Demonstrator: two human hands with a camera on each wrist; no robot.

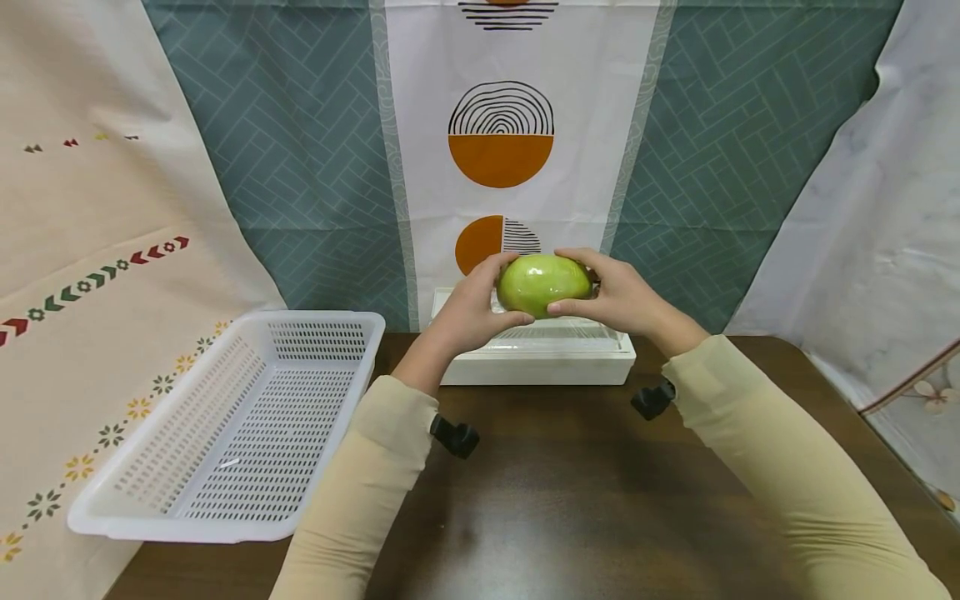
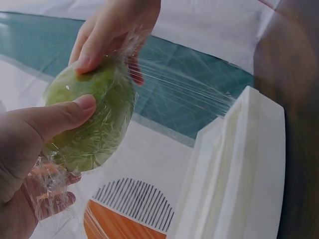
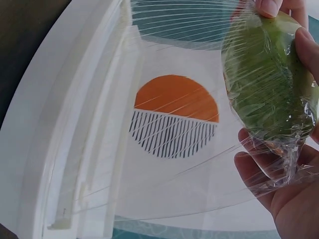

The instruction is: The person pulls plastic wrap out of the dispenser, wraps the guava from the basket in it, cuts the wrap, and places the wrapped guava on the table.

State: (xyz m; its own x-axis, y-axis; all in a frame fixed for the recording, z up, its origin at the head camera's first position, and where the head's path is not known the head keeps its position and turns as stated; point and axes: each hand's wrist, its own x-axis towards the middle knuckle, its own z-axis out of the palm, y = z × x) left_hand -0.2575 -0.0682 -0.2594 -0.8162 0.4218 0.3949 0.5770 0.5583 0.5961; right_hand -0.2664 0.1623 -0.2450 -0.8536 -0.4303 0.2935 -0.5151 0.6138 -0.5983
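A smooth green oval fruit is held up between both hands, above a white cling film dispenser. My left hand grips its left end, thumb on the near side; my right hand grips the right end the same way. Clear cling film covers the fruit, wrinkled and bunched at its ends. From there the film stretches in a creased sheet to the dispenser, as both wrist views show. Some fingers are hidden behind the fruit.
A white perforated plastic basket stands at the left of the dark wooden table, with a small white scrap inside. Behind the dispenser hangs a patterned cloth. Small black wrist cameras stick out from both sleeves.
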